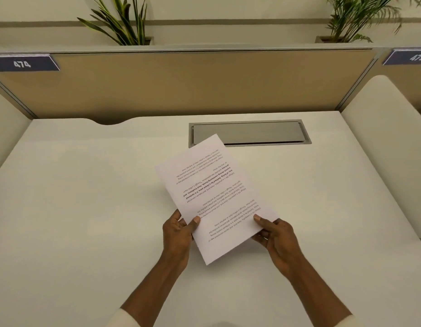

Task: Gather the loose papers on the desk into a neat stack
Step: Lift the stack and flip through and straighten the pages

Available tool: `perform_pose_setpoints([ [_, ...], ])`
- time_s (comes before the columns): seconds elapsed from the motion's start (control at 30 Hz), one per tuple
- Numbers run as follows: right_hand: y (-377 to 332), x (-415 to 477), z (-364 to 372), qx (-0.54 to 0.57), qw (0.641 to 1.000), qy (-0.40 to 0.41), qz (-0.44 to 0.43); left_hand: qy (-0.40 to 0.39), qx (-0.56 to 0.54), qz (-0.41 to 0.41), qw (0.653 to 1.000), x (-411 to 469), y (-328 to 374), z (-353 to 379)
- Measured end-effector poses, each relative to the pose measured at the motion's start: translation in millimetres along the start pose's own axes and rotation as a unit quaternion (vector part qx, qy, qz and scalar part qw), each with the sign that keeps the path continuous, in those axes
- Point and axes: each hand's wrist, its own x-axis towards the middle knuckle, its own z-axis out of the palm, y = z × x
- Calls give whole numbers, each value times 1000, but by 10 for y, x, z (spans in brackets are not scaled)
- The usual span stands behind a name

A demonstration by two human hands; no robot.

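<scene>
A stack of white printed papers (pixel 211 192) is held over the middle of the white desk (pixel 86 208), turned at an angle with its text upside down to me. My left hand (pixel 178 234) grips the stack's left edge, thumb on top and fingers beneath. My right hand (pixel 275 237) pinches the near right corner, thumb on the printed face. The sheets look aligned; how many there are I cannot tell. No other loose paper shows on the desk.
A grey metal cable hatch (pixel 249 133) is set into the desk just beyond the papers. A tan partition (pixel 181 86) with number tags 474 and 475 closes the back. Potted plants (pixel 124 22) stand behind it. White side dividers flank the desk.
</scene>
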Motion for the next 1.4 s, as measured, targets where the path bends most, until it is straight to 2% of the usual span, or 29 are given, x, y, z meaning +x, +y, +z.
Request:
perform_pose_setpoints([
  [0.17, 168, -118, 362, 48, 994, 86, -54, 6, -29, -9, 1000, -134, -92, 234],
  [0.3, 146, -109, 443, 30, 985, 138, -95, -10, -64, -26, 998, -221, -90, 337],
  [0.5, -131, -28, 144, -24, 988, 88, -126, -33, -72, -41, 996, -211, 43, 247],
  [0.67, -372, 1, -313, -83, 989, 12, -123, 20, -106, -37, 993, 67, 337, 24],
  [0.77, -510, -14, -512, -137, 984, -23, -114, 0, -29, -45, 999, 219, 496, -143],
  [0.83, -588, 0, -591, -175, 978, -34, -108, -51, 56, -42, 996, 280, 590, -238],
  [0.93, -702, 20, -593, -222, 967, -44, -115, -156, 191, -41, 968, 357, 751, -306],
  [1.03, -803, 43, -442, -257, 956, -23, -139, -211, 250, -44, 944, 415, 888, -258],
  [1.1, -831, 62, -298, -289, 942, -3, -173, -190, 255, -24, 948, 440, 929, -190],
  [1.23, -776, 103, -83, -300, 919, 59, -251, -73, 217, 82, 970, 449, 871, -76],
  [1.4, -595, 153, 60, -272, 911, 114, -289, 3, 207, 180, 962, 393, 666, 33],
])
